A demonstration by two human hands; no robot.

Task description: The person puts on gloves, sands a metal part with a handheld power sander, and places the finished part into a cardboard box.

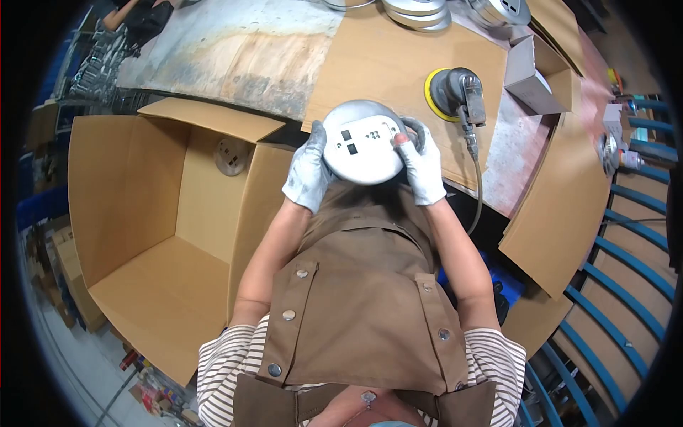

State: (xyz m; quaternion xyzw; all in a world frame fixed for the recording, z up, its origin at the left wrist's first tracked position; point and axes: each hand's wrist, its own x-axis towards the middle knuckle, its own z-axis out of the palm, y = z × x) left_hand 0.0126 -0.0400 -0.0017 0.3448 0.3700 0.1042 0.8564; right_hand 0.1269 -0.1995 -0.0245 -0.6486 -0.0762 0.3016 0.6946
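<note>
A round silver-grey metal disc (366, 165) with rectangular and small round cutouts is held over the table's front edge, its flat face toward me. My left hand (310, 171), in a pale grey work glove, grips its left rim. My right hand (422, 162), gloved too, with a bare thumb tip showing, holds the right rim, the thumb on the face. On the cardboard to the right lies an orbital sander (455, 92) with a yellow-edged pad and a hose. Another similar disc (232, 156) is inside the open cardboard box (160, 213) at the left.
More round metal parts (416, 13) are stacked at the table's back. A small open box (530, 78) stands at the right, beside larger cardboard flaps (562, 206). Blue rails (626, 256) run along the far right. Another person's arm (121, 14) shows at top left.
</note>
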